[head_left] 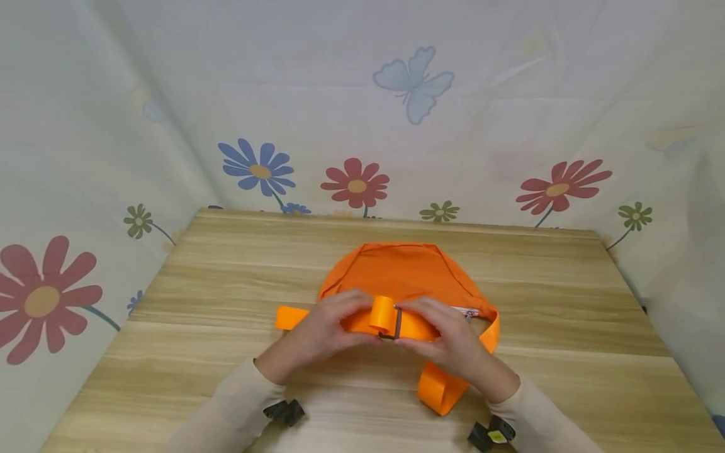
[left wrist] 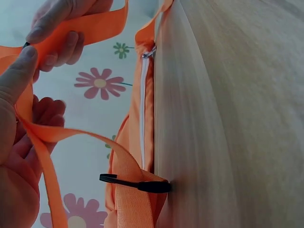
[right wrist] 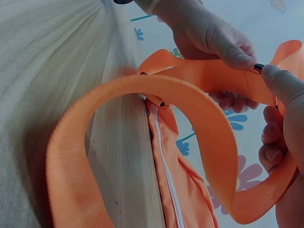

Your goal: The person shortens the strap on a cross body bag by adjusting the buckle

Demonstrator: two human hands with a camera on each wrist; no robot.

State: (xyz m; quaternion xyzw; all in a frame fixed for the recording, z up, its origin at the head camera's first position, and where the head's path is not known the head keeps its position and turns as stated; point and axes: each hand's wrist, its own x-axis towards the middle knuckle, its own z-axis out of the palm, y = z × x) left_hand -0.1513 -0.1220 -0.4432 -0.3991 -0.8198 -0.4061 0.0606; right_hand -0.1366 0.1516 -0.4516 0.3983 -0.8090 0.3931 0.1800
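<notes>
Left hand (head_left: 335, 322) and right hand (head_left: 454, 335) pinched the orange webbing strap (head_left: 418, 325) at its dark slide buckle (head_left: 398, 323), lower centre of the frame, below the orange bag (head_left: 399, 269); a loosened pinch could have freed the loop (head_left: 383, 313), a twist jammed it.

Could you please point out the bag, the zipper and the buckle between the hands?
Bag (head_left: 399, 272): head view, middle of its orange panel.
Zipper (left wrist: 142, 109): left wrist view, on its white strip.
Buckle (head_left: 398, 323): head view, on its dark bar.

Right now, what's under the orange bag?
The orange bag rests on the wooden table, visible around it; the area directly beneath is covered and cannot be seen.
</notes>
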